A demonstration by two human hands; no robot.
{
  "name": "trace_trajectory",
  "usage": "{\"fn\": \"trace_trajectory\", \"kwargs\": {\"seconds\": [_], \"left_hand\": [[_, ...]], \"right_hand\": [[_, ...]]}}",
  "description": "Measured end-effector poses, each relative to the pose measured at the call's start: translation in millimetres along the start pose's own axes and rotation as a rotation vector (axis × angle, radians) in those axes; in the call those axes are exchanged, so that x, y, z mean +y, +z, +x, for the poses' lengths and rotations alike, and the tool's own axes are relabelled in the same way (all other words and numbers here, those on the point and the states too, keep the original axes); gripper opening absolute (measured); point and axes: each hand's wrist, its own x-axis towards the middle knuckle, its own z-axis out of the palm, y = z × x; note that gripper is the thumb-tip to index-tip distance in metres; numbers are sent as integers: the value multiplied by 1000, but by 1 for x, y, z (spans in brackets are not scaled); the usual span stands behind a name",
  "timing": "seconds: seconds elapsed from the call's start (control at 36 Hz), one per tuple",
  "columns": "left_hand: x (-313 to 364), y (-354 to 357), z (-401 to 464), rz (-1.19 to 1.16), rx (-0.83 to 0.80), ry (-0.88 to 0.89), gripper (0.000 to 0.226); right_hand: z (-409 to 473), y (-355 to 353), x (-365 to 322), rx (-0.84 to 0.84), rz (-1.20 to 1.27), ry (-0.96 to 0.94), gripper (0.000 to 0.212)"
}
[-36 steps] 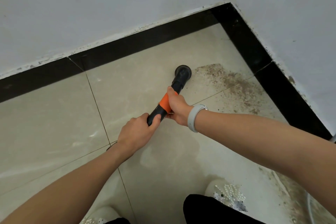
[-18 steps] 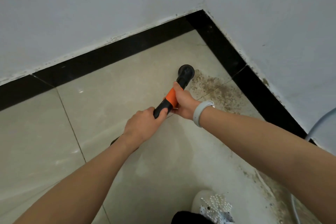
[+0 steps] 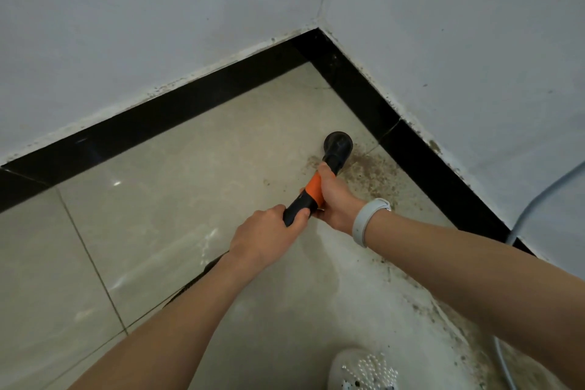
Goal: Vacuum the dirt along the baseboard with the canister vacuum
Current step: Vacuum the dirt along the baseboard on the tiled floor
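While both hands clamp the black vacuum wand with its orange collar [image 3: 311, 191], the round black brush nozzle [image 3: 338, 143] sits on the beige tiled floor [image 3: 196, 187] near the corner, at the edge of the brown dirt patch [image 3: 373, 172] lying along the glossy black baseboard [image 3: 421, 161]. The left hand [image 3: 264, 239] grips the rear of the wand; the right hand [image 3: 335, 199] wraps the collar. Whether the nozzle lies flat is hard to tell. Best to keep it flush and sweep slowly along the baseboard, overlapping passes.
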Motion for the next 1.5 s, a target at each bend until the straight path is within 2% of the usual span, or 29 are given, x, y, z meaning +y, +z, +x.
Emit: {"fn": "trace_trajectory", "kwargs": {"seconds": [0.11, 0.33, 0.58, 0.81, 1.03, 1.22, 1.5], "left_hand": [[-1, -4, 4, 44, -42, 48, 50], [17, -12, 30, 62, -29, 82, 53], [31, -1, 52, 49, -77, 87, 52], [33, 3, 36, 57, -74, 144, 51], [3, -10, 10, 115, -58, 106, 51], [-26, -13, -26, 271, 9, 106, 49], [-61, -13, -77, 372, 71, 69, 46]], "right_hand": [[-1, -6, 2, 24, 51, 20, 33], [6, -13, -26, 45, 50, 11, 42], [14, -26, -41, 112, 17, 7, 37], [10, -36, -25, 66, 128, -30, 50], [-10, -11, 0, 16, 193, -4, 30], [-31, 14, 36, 37, 232, 40, 28], [-57, 36, 74, -36, 157, 114, 28]]}}
